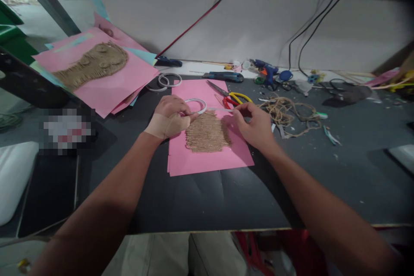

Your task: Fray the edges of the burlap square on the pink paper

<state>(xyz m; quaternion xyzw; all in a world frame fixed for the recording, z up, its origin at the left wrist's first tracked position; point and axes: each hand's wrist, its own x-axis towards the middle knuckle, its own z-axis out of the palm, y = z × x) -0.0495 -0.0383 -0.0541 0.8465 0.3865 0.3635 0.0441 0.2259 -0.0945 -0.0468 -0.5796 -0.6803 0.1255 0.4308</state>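
My left hand, with a beige bandage around the wrist, grips a narrow roll of white tape. A pale tape strip runs from the roll to my right hand, whose thumb and forefinger pinch its end. The strip stretches across the top edge of a brown panel of twine rows. That panel lies on a pink sheet, with at least one more sheet beneath it. Just beyond my right hand lie scissors with yellow and red handles, partly on the sheet.
Two tape rolls lie behind my left hand. A blue utility knife, a blue glue gun and tangled twine lie along the back and right. Pink sheets bearing a twine shape are stacked at left.
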